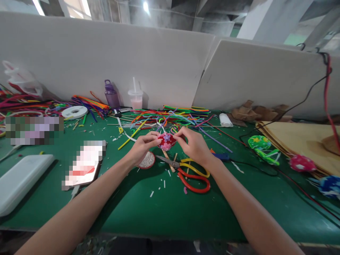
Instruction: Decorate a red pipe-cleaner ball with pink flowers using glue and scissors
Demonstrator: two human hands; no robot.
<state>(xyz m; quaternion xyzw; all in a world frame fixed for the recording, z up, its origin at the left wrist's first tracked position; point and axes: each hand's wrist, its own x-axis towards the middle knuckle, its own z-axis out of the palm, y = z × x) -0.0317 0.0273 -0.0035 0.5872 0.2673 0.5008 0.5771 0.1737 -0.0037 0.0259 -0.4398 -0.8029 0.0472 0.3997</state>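
Both my hands meet over the middle of the green table (164,209). Between them is a small red craft piece (166,141) with pink and purple flower shapes on it. My left hand (143,146) pinches its left edge with closed fingers. My right hand (192,144) pinches its right edge the same way. Just below my left hand lies a small round red lid (147,160) filled with pale glittery grains. Red-and-yellow-handled scissors (190,172) lie on the table under my right wrist.
A pile of coloured pipe cleaners (170,118) lies behind my hands, more at far left. A purple bottle (111,95) and pink drink cup (135,98) stand by the white partition. A tape roll (74,112), phone (84,163), white case (21,180), and green, pink, blue finished crafts (261,146) sit around.
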